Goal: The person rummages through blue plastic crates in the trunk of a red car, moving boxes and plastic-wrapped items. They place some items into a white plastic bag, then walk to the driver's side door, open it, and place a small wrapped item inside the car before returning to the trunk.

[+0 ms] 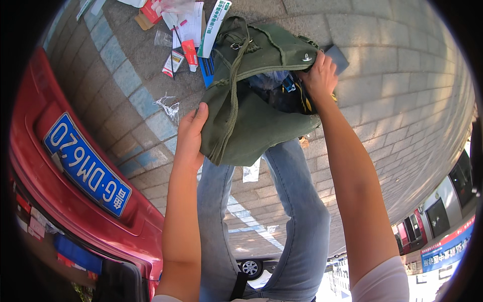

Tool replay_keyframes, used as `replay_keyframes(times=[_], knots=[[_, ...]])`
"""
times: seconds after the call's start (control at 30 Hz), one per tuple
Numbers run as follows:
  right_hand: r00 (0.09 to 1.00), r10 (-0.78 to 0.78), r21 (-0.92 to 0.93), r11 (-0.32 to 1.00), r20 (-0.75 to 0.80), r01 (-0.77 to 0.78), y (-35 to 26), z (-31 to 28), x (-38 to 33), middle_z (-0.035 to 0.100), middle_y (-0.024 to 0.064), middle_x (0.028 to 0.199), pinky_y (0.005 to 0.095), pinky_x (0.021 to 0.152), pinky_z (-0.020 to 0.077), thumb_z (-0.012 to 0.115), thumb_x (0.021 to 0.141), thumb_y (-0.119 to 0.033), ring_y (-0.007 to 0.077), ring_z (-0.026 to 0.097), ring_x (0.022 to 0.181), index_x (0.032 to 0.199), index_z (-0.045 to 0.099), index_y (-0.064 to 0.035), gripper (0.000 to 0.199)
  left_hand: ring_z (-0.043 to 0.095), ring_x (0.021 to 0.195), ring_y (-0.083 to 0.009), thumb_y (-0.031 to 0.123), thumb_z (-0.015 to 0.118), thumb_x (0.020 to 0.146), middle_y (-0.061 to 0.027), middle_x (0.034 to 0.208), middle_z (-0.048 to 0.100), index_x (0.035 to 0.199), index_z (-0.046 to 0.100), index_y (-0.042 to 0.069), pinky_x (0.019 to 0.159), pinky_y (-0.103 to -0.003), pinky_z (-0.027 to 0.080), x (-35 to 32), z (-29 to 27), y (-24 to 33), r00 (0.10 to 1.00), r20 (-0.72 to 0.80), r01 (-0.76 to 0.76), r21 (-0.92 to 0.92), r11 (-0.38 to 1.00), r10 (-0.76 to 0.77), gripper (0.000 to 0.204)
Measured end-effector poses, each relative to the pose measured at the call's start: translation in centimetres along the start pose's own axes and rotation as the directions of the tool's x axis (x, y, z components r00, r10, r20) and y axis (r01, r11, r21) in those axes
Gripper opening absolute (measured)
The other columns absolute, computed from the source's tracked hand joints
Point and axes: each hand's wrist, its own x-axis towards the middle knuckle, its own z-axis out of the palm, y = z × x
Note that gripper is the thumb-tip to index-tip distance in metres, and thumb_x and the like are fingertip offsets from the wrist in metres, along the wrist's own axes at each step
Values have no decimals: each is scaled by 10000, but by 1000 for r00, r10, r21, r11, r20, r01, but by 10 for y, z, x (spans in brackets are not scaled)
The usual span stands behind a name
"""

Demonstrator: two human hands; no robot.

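A dark green canvas bag (251, 121) is held up in front of my legs, its mouth gaping between my hands. My left hand (191, 133) grips the bag's left side, thumb on the cloth and fingers mostly hidden behind it. At the right end of the mouth, my right hand (320, 76) is closed on the rim near a metal stud. Inside lie crumpled clear plastic (269, 80), a small blue item (289, 83) and black and yellow pieces I cannot make out. A long green strap (232, 95) hangs down over the bag's front.
Beyond the bag, paper sheets (190, 27), a red-and-white tube (189, 55), a small box (173, 63) and a long white-and-green box (214, 29) lie on the paving. White string (168, 106) is nearby. A red car (75, 166) with its rear open stands left.
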Motion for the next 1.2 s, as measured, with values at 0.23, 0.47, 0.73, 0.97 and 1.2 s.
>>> replay_keyframes(times=[0.23,0.47,0.73,0.97,1.2], knots=[[894,433,-60,895,-113,-441,50,18,53,466,131,1058,470,725,458,523,749,-231,344,463,1002,966,571,-95,260,580,860,-118,318,551,871,-74,990,608,1067,544,-29,746,-250,465,16,7,19,988,95,-117,-21,993,118,399],[889,16,457,853,458,-252,19,-71,22,628,214,906,389,810,456,446,747,-167,340,606,871,1005,638,-71,336,590,863,-149,323,540,875,-74,1000,603,1083,532,-5,737,-273,476,27,-9,33,965,-94,-256,-180,950,243,389],[946,-104,200,965,-309,171,1,-61,36,605,101,847,369,668,469,530,747,-139,298,585,749,928,589,-67,204,602,827,-154,331,548,869,-77,973,612,1062,537,0,714,-282,485,25,-37,41,972,-84,-224,-26,974,222,384],[727,-566,492,795,388,357,-113,18,-49,545,131,1089,369,830,450,490,751,-42,315,532,990,1073,558,-74,331,606,799,-148,301,568,860,-82,956,614,1057,536,-7,696,-271,491,28,-46,40,976,-40,-218,-69,974,215,367],[718,-664,-4,734,207,680,-151,128,20,417,146,1286,436,951,358,531,779,-140,333,377,1195,1235,463,-146,461,588,897,-150,296,519,889,-82,1047,590,1127,500,0,771,-281,477,32,-64,23,979,-38,-202,-75,976,200,381]])
